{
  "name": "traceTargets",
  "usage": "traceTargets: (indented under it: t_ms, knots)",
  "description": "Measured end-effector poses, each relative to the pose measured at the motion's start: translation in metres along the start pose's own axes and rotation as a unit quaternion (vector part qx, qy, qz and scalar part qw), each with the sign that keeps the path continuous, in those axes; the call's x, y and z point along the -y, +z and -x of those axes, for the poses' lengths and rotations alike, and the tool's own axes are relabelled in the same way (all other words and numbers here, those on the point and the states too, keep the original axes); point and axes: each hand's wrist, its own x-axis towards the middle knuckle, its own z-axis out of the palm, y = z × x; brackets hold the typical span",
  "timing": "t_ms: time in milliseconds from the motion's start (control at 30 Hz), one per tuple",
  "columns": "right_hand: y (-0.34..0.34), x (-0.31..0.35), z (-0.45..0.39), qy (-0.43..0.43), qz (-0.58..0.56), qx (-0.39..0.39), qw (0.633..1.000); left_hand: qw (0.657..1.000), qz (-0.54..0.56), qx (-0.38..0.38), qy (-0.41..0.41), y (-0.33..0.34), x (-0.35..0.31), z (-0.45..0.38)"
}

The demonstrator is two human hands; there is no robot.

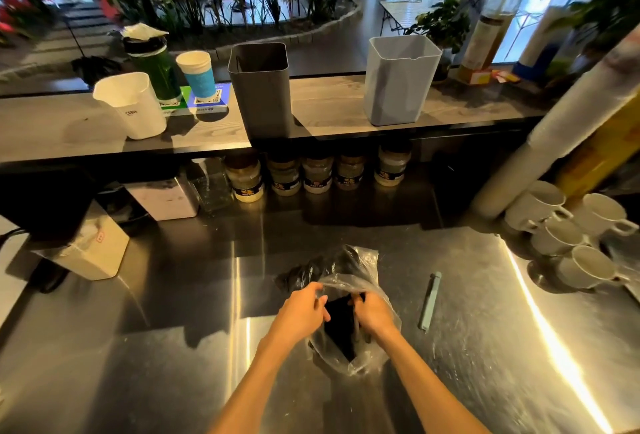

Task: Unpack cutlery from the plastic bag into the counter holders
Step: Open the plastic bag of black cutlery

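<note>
I am seeing both hands working at the mouth of the clear plastic bag [349, 298], which is lying on the steel surface [485, 347] close in front of me. My left hand [304, 310] is pinching the bag's near-left rim, its fingers [317, 291] curled over the film. My right hand [374, 312] is gripping the opposite rim, fingers folded into the opening, though I cannot tell whether they are touching anything inside. The dark cutlery [341, 326] is sitting inside the bag as a black mass, with single pieces too blurred to make out. On the raised wooden counter shelf [332, 104] beyond, 2 holders are standing upright and well apart from the bag: a dark grey holder [259, 87] to the left and a light grey holder [401, 80] to the right. A white container [133, 104] is standing further left on that shelf. A thin grey-green stick [430, 300] is lying on the surface just right of the bag, and white mugs [568, 236] are clustering at the right edge.
</note>
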Motion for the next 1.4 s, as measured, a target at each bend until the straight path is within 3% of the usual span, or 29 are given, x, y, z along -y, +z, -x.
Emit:
traceTargets:
  t_ms: [100,233,333,533,733,833,933,1000,1100,1167,1267,1400]
  knots:
    - [-0.004,-0.003,0.002,-0.012,0.048,0.003,0.999,1.0,0.011,-0.006,0.018,-0.002,-0.005,0.0]
    - [-0.025,0.007,0.027,-0.018,0.164,0.127,0.978,0.999,0.024,-0.009,0.031,-0.004,-0.006,-0.003]
    - [-0.049,0.001,0.045,-0.006,0.197,0.163,0.967,0.999,0.039,-0.006,0.031,-0.008,-0.008,-0.004]
    - [-0.101,-0.002,0.084,0.028,0.121,0.182,0.975,0.985,0.174,-0.022,-0.005,-0.001,-0.003,-0.009]
    - [-0.131,0.019,0.12,0.057,0.054,0.201,0.976,0.928,0.362,-0.074,-0.045,-0.002,-0.018,0.0]
    - [-0.138,0.026,0.132,0.051,0.01,0.201,0.978,0.912,0.398,-0.086,-0.052,-0.002,-0.021,0.008]
    - [-0.138,0.033,0.138,0.024,-0.013,0.193,0.981,0.901,0.426,-0.058,-0.056,-0.004,-0.027,0.016]
    - [-0.134,0.039,0.138,0.011,-0.031,0.188,0.982,0.876,0.479,0.011,-0.051,-0.005,-0.037,0.023]
    - [-0.123,0.049,0.137,-0.014,-0.056,0.173,0.983,0.839,0.532,0.115,-0.005,-0.002,-0.051,0.039]
    - [-0.113,0.054,0.136,-0.035,-0.066,0.169,0.983,0.823,0.548,0.136,0.062,0.001,-0.055,0.048]
    - [-0.098,0.057,0.135,-0.046,-0.085,0.174,0.98,0.803,0.575,0.105,0.115,-0.003,-0.061,0.056]
    - [-0.084,0.057,0.132,-0.056,-0.075,0.161,0.982,0.809,0.572,0.048,0.125,-0.009,-0.07,0.061]
